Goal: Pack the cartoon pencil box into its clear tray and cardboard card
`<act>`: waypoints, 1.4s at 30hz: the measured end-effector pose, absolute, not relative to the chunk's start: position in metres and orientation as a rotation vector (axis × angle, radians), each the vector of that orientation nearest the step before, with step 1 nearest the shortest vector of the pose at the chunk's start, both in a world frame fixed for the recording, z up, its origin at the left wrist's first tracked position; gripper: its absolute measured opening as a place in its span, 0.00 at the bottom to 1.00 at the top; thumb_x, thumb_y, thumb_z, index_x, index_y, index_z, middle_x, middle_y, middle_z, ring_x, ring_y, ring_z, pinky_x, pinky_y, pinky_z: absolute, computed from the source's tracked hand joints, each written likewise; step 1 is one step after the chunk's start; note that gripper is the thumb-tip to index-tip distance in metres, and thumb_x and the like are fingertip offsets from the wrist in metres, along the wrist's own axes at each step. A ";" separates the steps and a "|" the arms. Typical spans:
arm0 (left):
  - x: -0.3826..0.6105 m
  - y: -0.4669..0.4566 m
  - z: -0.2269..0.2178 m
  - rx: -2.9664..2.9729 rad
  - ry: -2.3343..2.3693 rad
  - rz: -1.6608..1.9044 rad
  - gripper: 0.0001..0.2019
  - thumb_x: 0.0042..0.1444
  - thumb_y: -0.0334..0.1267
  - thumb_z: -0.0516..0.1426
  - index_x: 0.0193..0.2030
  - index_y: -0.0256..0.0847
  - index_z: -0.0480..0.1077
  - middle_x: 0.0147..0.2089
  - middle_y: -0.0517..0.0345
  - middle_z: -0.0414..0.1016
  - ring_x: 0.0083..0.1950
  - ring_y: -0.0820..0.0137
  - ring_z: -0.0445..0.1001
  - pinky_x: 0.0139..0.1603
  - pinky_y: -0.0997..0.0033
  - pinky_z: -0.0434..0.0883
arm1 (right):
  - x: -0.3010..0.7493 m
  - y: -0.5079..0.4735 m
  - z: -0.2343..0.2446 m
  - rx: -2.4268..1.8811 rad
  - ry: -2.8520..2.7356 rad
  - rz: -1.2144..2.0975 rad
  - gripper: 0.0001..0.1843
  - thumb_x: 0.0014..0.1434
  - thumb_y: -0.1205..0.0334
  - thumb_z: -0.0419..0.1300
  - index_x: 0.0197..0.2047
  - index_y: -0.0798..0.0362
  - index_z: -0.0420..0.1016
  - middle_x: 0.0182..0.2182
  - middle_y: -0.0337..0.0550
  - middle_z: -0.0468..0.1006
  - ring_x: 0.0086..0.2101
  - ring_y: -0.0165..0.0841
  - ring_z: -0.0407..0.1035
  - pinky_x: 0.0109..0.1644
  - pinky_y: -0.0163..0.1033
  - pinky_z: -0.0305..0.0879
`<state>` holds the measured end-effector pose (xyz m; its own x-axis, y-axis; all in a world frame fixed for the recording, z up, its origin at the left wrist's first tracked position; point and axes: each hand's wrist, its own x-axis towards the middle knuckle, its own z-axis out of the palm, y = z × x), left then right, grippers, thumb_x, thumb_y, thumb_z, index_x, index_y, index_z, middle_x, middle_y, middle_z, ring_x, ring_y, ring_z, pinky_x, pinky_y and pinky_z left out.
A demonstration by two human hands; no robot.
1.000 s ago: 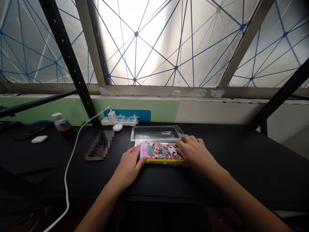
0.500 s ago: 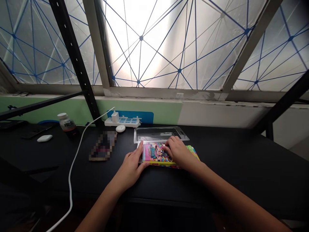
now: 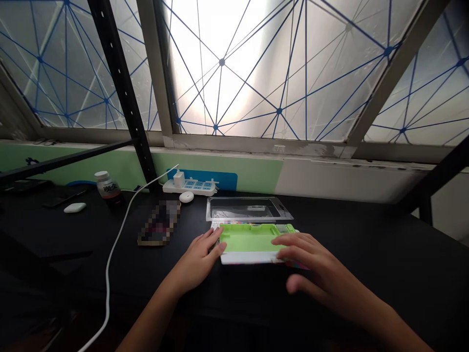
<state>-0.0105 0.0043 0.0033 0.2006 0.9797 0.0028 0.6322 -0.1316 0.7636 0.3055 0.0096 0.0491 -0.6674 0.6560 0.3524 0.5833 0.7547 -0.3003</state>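
Change noted: case (image 3: 252, 248) was shut w/ printed face up; now lid (image 3: 249, 258) is swung over toward the wearer, white side showing, & green tray (image 3: 247, 239) is exposed. R hand (image 3: 308, 252) has moved off the print to the right end. Assessed: opening looks done or nearly so; interior now appears accessible.

Location: case lies lengthwise on black desk (image 3: 370, 254), between both hands. Clear shell (image 3: 249, 219) sits just behind; a pale printed card (image 3: 215, 225) shows at the case's rear left edge, extent hidden.

Grip: L hand (image 3: 201, 255) at left end, fingers spread along the edge, thumb apart from them on the near left corner; appears to steady the case, not clamp it. R hand well spread, thumb hanging free on the near side, fingertips over right part of tray; contact w/ tray or lid can't be confirmed. No item seen pinched in either hand.

Condition: tray bright lime green, plastic-looking, shallow, w/ raised rim & small tabs along rear wall; greyish compartment (image 3: 283, 228) at rear right. Lid strip plain white; multicoloured edge visible below R fingers. Lid angle (flat or slanted) n/d. No damage evident; right end obscured by R hand.
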 end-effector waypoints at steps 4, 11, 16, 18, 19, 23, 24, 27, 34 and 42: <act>-0.010 0.002 0.001 1.857 1.498 0.650 0.34 0.66 0.59 0.52 0.75 0.55 0.50 0.77 0.60 0.47 0.77 0.52 0.43 0.73 0.48 0.50 | 0.351 0.016 0.028 -1.333 -2.483 0.529 0.46 0.50 0.39 0.70 0.69 0.35 0.61 0.73 0.45 0.52 0.69 0.59 0.47 0.66 0.64 0.57; -0.010 0.001 -0.005 1.804 1.511 0.715 0.33 0.69 0.60 0.44 0.76 0.52 0.46 0.77 0.60 0.49 0.77 0.54 0.45 0.74 0.49 0.49 | 0.374 0.040 -0.002 -1.387 -2.295 0.724 0.46 0.57 0.47 0.67 0.73 0.38 0.52 0.74 0.43 0.48 0.70 0.53 0.46 0.70 0.60 0.50; -0.010 0.001 -0.003 1.718 1.424 0.848 0.33 0.70 0.60 0.37 0.76 0.49 0.46 0.75 0.55 0.54 0.75 0.58 0.53 0.73 0.53 0.52 | 0.363 0.040 0.003 -1.482 -1.969 0.709 0.28 0.64 0.43 0.58 0.63 0.44 0.69 0.62 0.48 0.72 0.60 0.50 0.68 0.60 0.54 0.68; -0.010 0.002 -0.001 1.720 1.409 0.873 0.33 0.71 0.60 0.36 0.76 0.48 0.45 0.74 0.53 0.57 0.74 0.59 0.55 0.72 0.55 0.53 | 0.363 0.040 0.002 -1.491 -1.877 0.676 0.25 0.64 0.41 0.56 0.58 0.46 0.71 0.57 0.49 0.77 0.57 0.49 0.71 0.57 0.53 0.71; -0.009 0.002 -0.001 1.732 1.410 0.875 0.33 0.71 0.60 0.36 0.76 0.47 0.45 0.74 0.52 0.58 0.74 0.59 0.55 0.72 0.55 0.53 | 0.363 0.040 0.001 -1.468 -1.875 0.664 0.27 0.64 0.41 0.57 0.59 0.46 0.69 0.57 0.50 0.77 0.57 0.49 0.70 0.58 0.53 0.70; -0.007 0.003 -0.001 1.821 1.457 0.844 0.33 0.70 0.59 0.41 0.76 0.45 0.44 0.72 0.47 0.62 0.72 0.57 0.60 0.70 0.53 0.57 | 0.362 0.036 -0.012 -1.455 -2.075 0.617 0.45 0.57 0.39 0.64 0.70 0.49 0.54 0.65 0.55 0.67 0.62 0.52 0.63 0.65 0.58 0.62; -0.007 0.002 -0.002 1.857 1.475 0.840 0.34 0.70 0.58 0.44 0.76 0.46 0.44 0.70 0.47 0.64 0.71 0.55 0.62 0.69 0.52 0.58 | 0.361 0.035 -0.015 -1.485 -2.110 0.597 0.48 0.56 0.40 0.64 0.72 0.49 0.53 0.66 0.55 0.65 0.63 0.53 0.62 0.65 0.59 0.61; -0.003 -0.002 -0.002 1.977 1.542 0.916 0.32 0.68 0.56 0.51 0.74 0.48 0.50 0.65 0.48 0.72 0.67 0.53 0.68 0.64 0.51 0.64 | 0.360 0.032 -0.017 -1.494 -2.122 0.595 0.47 0.57 0.42 0.65 0.72 0.46 0.51 0.66 0.53 0.65 0.63 0.53 0.62 0.65 0.58 0.62; 0.016 0.034 0.036 2.009 1.578 1.446 0.22 0.69 0.51 0.50 0.65 0.45 0.64 0.62 0.48 0.72 0.63 0.55 0.70 0.61 0.54 0.69 | 0.353 0.074 0.025 -1.269 -2.038 0.513 0.43 0.59 0.43 0.64 0.71 0.45 0.53 0.65 0.50 0.68 0.62 0.50 0.64 0.64 0.54 0.64; 0.022 0.099 0.017 2.209 1.809 1.267 0.25 0.66 0.44 0.54 0.68 0.41 0.63 0.68 0.44 0.66 0.73 0.50 0.55 0.66 0.47 0.62 | 0.321 0.156 0.015 -1.191 -2.111 0.319 0.34 0.65 0.40 0.53 0.70 0.45 0.58 0.68 0.48 0.64 0.67 0.47 0.56 0.68 0.55 0.57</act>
